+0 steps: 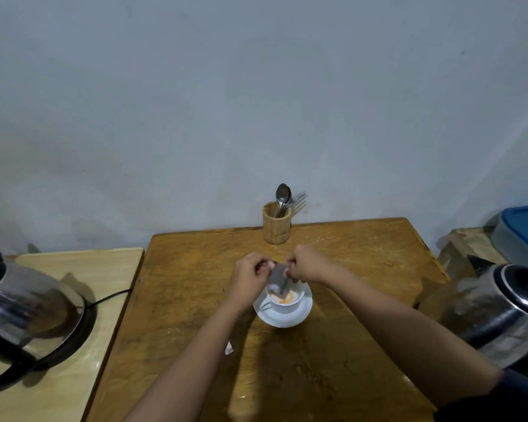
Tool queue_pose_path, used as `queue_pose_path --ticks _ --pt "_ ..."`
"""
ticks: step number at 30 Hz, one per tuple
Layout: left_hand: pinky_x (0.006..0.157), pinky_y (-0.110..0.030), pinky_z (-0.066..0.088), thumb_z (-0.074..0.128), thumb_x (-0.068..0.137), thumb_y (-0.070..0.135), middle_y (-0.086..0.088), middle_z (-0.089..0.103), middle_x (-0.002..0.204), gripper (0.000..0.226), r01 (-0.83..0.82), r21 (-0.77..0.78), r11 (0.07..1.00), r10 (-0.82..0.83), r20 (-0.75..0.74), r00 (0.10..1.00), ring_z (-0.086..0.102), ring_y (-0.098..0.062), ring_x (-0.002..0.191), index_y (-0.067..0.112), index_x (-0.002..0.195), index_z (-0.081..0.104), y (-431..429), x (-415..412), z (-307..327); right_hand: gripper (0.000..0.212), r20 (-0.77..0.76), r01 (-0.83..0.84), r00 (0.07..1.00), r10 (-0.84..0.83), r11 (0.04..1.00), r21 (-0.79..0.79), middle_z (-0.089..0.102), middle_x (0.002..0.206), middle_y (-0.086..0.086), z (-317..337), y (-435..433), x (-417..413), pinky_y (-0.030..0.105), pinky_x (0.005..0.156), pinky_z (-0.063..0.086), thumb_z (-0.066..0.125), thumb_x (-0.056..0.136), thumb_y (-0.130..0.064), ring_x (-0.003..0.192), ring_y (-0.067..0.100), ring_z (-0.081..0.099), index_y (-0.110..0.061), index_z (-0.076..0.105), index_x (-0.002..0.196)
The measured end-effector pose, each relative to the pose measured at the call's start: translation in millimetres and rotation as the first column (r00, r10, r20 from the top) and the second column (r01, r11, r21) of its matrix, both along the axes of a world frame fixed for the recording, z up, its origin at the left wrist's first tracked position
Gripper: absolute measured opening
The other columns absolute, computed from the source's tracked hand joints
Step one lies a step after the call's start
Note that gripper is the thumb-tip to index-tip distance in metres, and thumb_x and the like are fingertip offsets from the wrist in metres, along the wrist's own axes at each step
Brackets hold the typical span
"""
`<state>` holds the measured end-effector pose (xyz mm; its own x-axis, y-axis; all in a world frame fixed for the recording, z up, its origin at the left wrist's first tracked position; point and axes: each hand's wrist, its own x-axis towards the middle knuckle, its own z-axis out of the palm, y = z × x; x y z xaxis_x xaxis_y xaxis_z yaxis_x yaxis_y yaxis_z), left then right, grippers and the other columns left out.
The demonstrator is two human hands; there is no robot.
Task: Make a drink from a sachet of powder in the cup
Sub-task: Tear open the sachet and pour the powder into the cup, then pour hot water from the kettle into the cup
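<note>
A white cup (pixel 285 303) stands on a white saucer (pixel 287 319) in the middle of the brown wooden table (pixel 195 284). Pale orange powder (pixel 285 298) lies inside the cup. Both hands hold a silvery sachet (pixel 277 277) upended just above the cup's rim. My left hand (pixel 250 277) pinches its left top corner, and my right hand (pixel 307 264) pinches its right top corner. The sachet's lower end hangs into the cup mouth. A small torn white strip (pixel 229 348) lies on the table nearer to me.
A wooden holder (pixel 276 223) with spoons and a fork stands at the table's far edge. A steel kettle (pixel 28 312) sits on its base on the lighter table at left. Another steel kettle (pixel 500 312) is at right, with a blue-lidded container (pixel 521 229) behind it.
</note>
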<state>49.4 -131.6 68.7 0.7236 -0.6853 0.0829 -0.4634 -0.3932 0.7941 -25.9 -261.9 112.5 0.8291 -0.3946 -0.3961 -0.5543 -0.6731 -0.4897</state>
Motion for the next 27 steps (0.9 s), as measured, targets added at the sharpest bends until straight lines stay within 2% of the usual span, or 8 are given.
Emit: queue_pose_path --ticks 4,9,12,17,20,22,24,27 --pt "0.069 -0.018 0.048 0.061 0.084 0.010 0.003 0.065 0.086 0.016 -0.173 -0.142 0.975 0.139 -0.219 0.966 0.060 -0.011 0.080 0.015 0.097 0.067 31 10 -5 0.007 0.105 -0.013 0.994 -0.001 0.990 0.141 0.060 0.066 -0.002 2 27 8 0.020 0.050 0.046 0.063 0.084 -0.010 0.056 0.009 0.058 -0.016 0.060 0.084" --pt "0.061 -0.008 0.045 0.065 0.081 0.007 0.010 0.063 0.077 0.017 -0.257 -0.104 0.961 0.227 -0.236 0.945 0.058 -0.005 0.071 0.022 0.090 0.062 79 12 -23 0.010 0.191 -0.114 0.979 0.069 0.965 0.235 0.058 0.067 0.001 -22 72 20 0.030 0.055 0.047 0.059 0.084 -0.012 0.061 0.019 0.060 -0.016 0.050 0.088" --pt "0.060 -0.009 0.044 0.064 0.080 0.006 -0.001 0.065 0.077 0.017 -0.281 -0.057 0.958 0.259 -0.249 0.933 0.056 -0.008 0.068 0.022 0.088 0.063 100 8 -38 0.013 0.162 -0.185 0.975 0.155 0.964 0.192 0.057 0.076 0.002 -42 93 24 0.035 0.067 0.049 0.057 0.084 -0.011 0.073 0.023 0.058 -0.017 0.047 0.089" --pt "0.069 -0.032 0.053 0.063 0.080 0.011 -0.008 0.071 0.083 0.012 -0.325 0.059 0.944 0.327 -0.317 0.890 0.064 -0.017 0.074 0.018 0.087 0.069 121 -6 -69 0.011 0.059 -0.257 0.966 0.252 0.961 0.105 0.064 0.100 0.014 -77 113 20 0.029 0.069 0.038 0.055 0.082 -0.015 0.090 0.028 0.059 -0.018 0.049 0.091" --pt "0.064 -0.023 0.047 0.062 0.081 0.010 -0.003 0.068 0.080 0.012 -0.317 0.114 0.941 0.337 -0.346 0.876 0.061 -0.014 0.074 0.012 0.091 0.068 127 -15 -83 0.018 0.122 -0.302 0.948 0.295 0.952 0.043 0.064 0.092 0.020 -99 121 3 0.028 0.066 0.029 0.045 0.082 -0.022 0.078 0.027 0.053 -0.007 0.052 0.089" --pt "0.061 -0.023 0.043 0.060 0.082 0.007 0.000 0.062 0.073 0.011 -0.313 0.124 0.941 0.337 -0.352 0.873 0.058 -0.015 0.072 0.012 0.089 0.067 128 -20 -91 0.005 0.151 -0.299 0.945 0.290 0.953 0.039 0.064 0.093 0.021 -106 126 -5 0.027 0.062 0.028 0.049 0.085 -0.016 0.073 0.020 0.045 -0.014 0.045 0.083" --pt "0.061 -0.023 0.042 0.059 0.083 0.007 -0.001 0.063 0.076 0.014 -0.312 0.139 0.940 0.341 -0.323 0.883 0.058 -0.016 0.075 0.011 0.094 0.068 129 -23 -95 0.014 0.149 -0.301 0.945 0.293 0.953 0.033 0.063 0.106 0.018 -110 129 -8 0.021 0.062 0.031 0.049 0.090 -0.011 0.081 0.017 0.046 -0.022 0.041 0.084" --pt "0.075 -0.025 0.042 0.057 0.085 0.011 -0.009 0.063 0.099 0.024 -0.292 0.177 0.940 0.327 -0.216 0.920 0.058 -0.018 0.088 0.010 0.108 0.065 131 -29 -97 0.016 0.142 -0.363 0.922 0.361 0.932 -0.011 0.054 0.128 0.014 -115 135 -13 0.021 0.087 0.033 0.045 0.094 -0.012 0.113 0.023 0.050 -0.016 0.055 0.106"
